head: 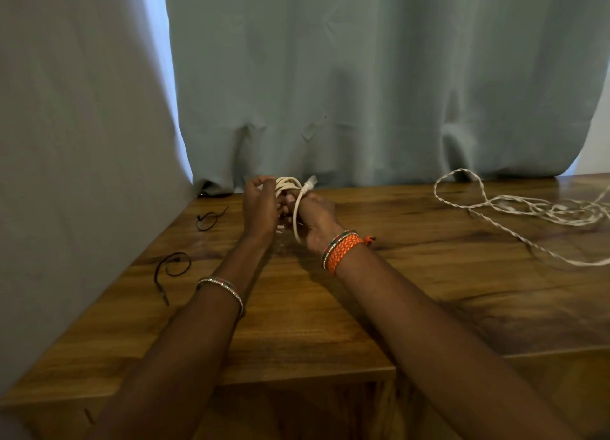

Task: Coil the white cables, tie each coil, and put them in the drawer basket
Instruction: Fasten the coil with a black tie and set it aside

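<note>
- Both forearms reach forward from the bottom edge over the wooden table (pixel 330 324), a thin bangle (pixel 220 286) on the left wrist, orange braided bands (pixel 343 250) on the right.
- Held between the hands above the far middle of the table is a small white cable coil (pixel 290 189): several cream loops bunched together, one strand dropping down past the right palm, its white plug (pixel 310 180) sticking up to the right.
- Left hand (pixel 260 205) curls its fingers over the coil's left side, gripping it.
- Right hand (pixel 315 220) is closed around the loops from below.
- Another white cable (pixel 515 205), twisted and uncoiled, sprawls at the table's right.
- Two black ties (pixel 175 264) lie at the left, near the curtain (pixel 363 76).
</note>
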### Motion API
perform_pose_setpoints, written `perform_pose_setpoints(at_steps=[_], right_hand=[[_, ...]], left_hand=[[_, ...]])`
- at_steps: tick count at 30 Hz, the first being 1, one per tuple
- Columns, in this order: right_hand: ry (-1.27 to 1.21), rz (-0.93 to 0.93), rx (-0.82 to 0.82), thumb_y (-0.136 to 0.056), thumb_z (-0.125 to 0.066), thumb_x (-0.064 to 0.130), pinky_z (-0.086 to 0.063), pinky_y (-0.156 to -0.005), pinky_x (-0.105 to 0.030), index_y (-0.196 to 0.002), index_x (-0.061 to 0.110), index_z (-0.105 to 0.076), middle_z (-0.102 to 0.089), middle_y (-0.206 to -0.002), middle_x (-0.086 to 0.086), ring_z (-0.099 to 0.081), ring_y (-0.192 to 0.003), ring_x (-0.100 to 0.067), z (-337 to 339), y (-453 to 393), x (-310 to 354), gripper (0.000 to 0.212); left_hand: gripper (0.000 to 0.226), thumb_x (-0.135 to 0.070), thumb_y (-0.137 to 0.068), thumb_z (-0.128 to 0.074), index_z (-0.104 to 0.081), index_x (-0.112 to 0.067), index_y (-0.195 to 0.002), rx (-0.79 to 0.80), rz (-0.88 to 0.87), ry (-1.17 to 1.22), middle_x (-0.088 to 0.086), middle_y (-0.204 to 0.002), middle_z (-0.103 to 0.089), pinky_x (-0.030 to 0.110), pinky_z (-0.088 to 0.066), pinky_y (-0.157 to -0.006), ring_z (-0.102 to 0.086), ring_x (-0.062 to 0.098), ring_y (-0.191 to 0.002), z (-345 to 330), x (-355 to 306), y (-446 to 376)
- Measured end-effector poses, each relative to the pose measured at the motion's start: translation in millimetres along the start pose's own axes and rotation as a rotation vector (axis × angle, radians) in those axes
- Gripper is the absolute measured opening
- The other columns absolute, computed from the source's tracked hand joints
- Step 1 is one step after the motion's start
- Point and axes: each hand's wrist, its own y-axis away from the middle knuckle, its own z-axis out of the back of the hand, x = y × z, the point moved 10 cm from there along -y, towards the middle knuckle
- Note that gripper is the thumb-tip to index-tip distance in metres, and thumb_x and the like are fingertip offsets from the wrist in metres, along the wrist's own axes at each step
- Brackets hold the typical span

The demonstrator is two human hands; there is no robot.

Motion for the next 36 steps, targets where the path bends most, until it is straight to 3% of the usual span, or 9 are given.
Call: perform_pose_setpoints(at_steps=[3, 5, 7, 11, 17, 21, 25, 30, 36], right_hand=[[0.045, -0.049, -0.066, -0.087, -0.056, -0.003, -0.054, -0.050, -0.025, -0.074, 0.003, -0.065, -0.064, -0.058, -0.008, -0.061, -0.050, -0.018, 2.6, -1.0, -14.6, 0.017], [0.048, -0.058, -0.135, -0.086, -0.061, 0.002, -0.059, -0.073, -0.042, -0.082, 0.003, -0.069, -0.070, -0.084, -0.015, -0.067, -0.077, -0.030, 7.0, -3.2, -22.3, 0.009], [0.052, -0.033, -0.186, -0.090, -0.059, 0.006, -0.057, -0.080, -0.043, -0.087, 0.004, -0.067, -0.069, -0.094, -0.015, -0.067, -0.087, -0.031, 12.4, -4.6, -21.9, 0.009], [0.041, 0.067, -0.241, -0.093, -0.057, 0.016, -0.058, -0.076, -0.034, -0.093, 0.005, -0.069, -0.070, -0.095, -0.011, -0.067, -0.085, -0.024, 23.9, -10.5, -7.8, 0.017], [0.012, 0.085, -0.279, -0.091, -0.059, 0.013, -0.054, -0.056, -0.027, -0.092, -0.001, -0.068, -0.068, -0.089, -0.013, -0.065, -0.073, -0.021, 35.4, -17.9, 1.6, 0.017], [0.037, 0.056, -0.306, -0.090, -0.059, 0.008, -0.059, -0.074, -0.040, -0.090, 0.000, -0.065, -0.068, -0.092, -0.014, -0.067, -0.080, -0.025, 43.7, -20.0, 0.9, 0.011], [-0.005, 0.002, -0.233, -0.088, -0.058, 0.002, -0.058, -0.066, -0.035, -0.091, 0.003, -0.064, -0.065, -0.084, -0.010, -0.065, -0.074, -0.023, 37.1, -23.0, -3.4, 0.007], [-0.010, -0.034, -0.134, -0.087, -0.060, 0.000, -0.057, -0.082, -0.040, -0.093, 0.002, -0.066, -0.067, -0.092, -0.013, -0.066, -0.087, -0.027, 25.4, -25.4, -8.6, 0.009], [-0.075, -0.040, -0.181, -0.087, -0.063, 0.004, -0.059, -0.071, -0.038, -0.102, -0.005, -0.065, -0.068, -0.090, -0.015, -0.067, -0.079, -0.028, 33.2, -31.5, -12.8, 0.017]], left_hand=[[0.015, -0.016, -0.093, -0.046, -0.051, -0.007, -0.105, -0.123, -0.070, -0.230, 0.006, -0.094, -0.057, 0.030, -0.045, -0.075, -0.055, 0.019, -0.084, 10.5, -1.7, 6.0], [0.008, -0.011, -0.094, -0.043, -0.047, -0.010, -0.101, -0.097, -0.167, -0.310, 0.007, -0.095, -0.054, 0.026, -0.040, -0.072, -0.052, 0.020, -0.089, 4.9, -9.7, 13.4], [0.003, -0.012, -0.097, -0.040, -0.042, -0.012, -0.099, -0.044, -0.242, -0.339, 0.005, -0.092, -0.053, 0.022, -0.035, -0.065, -0.051, 0.018, -0.083, -5.5, -18.0, 21.9], [0.007, -0.019, -0.100, -0.036, -0.040, -0.013, -0.099, 0.044, -0.242, -0.262, -0.007, -0.082, -0.051, 0.013, -0.037, -0.059, -0.049, 0.005, -0.073, -24.0, -21.4, 33.6], [0.016, -0.026, -0.090, -0.053, -0.040, -0.019, -0.095, 0.241, -0.105, -0.053, 0.000, -0.090, -0.058, 0.027, -0.048, -0.066, -0.058, 0.013, -0.080, -47.8, -4.7, 37.6], [0.009, -0.017, -0.097, -0.046, -0.039, -0.012, -0.101, 0.346, -0.060, -0.044, 0.000, -0.086, -0.057, 0.015, -0.045, -0.055, -0.056, 0.009, -0.073, -56.3, 3.4, 38.9], [0.012, -0.013, -0.096, -0.048, -0.039, -0.012, -0.104, 0.355, -0.213, -0.227, 0.005, -0.093, -0.058, 0.018, -0.046, -0.057, -0.057, 0.013, -0.077, -49.4, -6.5, 32.7], [0.026, -0.003, -0.094, -0.047, -0.038, -0.001, -0.117, 0.304, -0.329, -0.384, -0.005, -0.090, -0.053, 0.005, -0.042, -0.058, -0.052, 0.000, -0.076, -42.5, -17.4, 32.0], [0.022, -0.034, -0.100, -0.034, -0.031, -0.020, -0.117, 0.325, -0.229, -0.278, 0.006, -0.101, -0.057, 0.036, -0.052, -0.076, -0.059, 0.018, -0.089, -54.0, -0.8, 37.8]])
